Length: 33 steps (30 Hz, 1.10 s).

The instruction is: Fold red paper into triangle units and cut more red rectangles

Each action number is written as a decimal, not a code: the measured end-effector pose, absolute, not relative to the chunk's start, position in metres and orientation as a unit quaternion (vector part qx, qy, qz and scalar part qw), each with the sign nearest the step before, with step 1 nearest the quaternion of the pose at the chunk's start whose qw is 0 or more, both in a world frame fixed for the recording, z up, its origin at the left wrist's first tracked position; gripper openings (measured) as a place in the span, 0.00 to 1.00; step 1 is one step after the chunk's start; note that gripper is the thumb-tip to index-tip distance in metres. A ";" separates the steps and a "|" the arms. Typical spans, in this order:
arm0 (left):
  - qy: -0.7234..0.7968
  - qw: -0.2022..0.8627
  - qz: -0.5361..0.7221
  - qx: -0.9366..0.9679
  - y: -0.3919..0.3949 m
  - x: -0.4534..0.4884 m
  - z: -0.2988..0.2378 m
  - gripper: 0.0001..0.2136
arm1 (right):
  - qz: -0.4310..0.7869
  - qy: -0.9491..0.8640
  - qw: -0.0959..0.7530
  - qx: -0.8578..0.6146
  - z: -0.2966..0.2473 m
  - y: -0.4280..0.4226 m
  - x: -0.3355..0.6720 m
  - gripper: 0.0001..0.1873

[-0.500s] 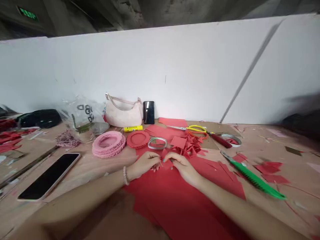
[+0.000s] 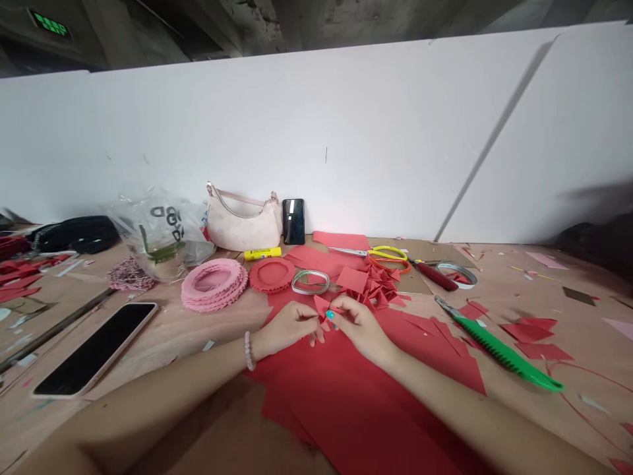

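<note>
The left hand (image 2: 291,326) is curling thumb and fingers beside the paper; whether they are gripping, I cannot tell. Just to its right, the small red paper (image 2: 321,305) is now showing a raised point, suggesting a fold is taking shape. The right hand (image 2: 361,326) is pinching it, thumb now crossing nearer; folded red pieces (image 2: 380,290) are lying just beyond.

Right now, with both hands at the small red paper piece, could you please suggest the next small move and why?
I would probably press the small red paper piece a little flatter: the left hand and right hand meet at it, its point sticks up, and the right thumb lies close against it.
</note>
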State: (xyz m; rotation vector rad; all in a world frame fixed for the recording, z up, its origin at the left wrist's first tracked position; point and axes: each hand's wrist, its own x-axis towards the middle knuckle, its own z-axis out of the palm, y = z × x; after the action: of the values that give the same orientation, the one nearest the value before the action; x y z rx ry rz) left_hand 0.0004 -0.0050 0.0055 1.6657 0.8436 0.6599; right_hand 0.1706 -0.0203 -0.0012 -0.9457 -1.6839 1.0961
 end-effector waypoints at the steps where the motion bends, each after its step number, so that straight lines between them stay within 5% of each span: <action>1: 0.353 0.536 0.278 0.715 -0.005 0.001 0.005 0.11 | 0.447 -0.675 0.446 -0.382 -0.001 -0.021 0.170 0.08; 33: 0.343 0.544 0.252 0.723 -0.013 0.003 0.009 0.11 | 0.551 -0.595 0.484 -0.329 -0.003 -0.024 0.164 0.09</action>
State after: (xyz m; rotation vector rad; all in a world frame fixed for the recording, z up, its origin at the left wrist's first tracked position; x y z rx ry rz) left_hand 0.0030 -0.0131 0.0094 1.7149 0.8137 0.5988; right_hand 0.1641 -0.0243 -0.0030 -0.8008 -1.4492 1.3414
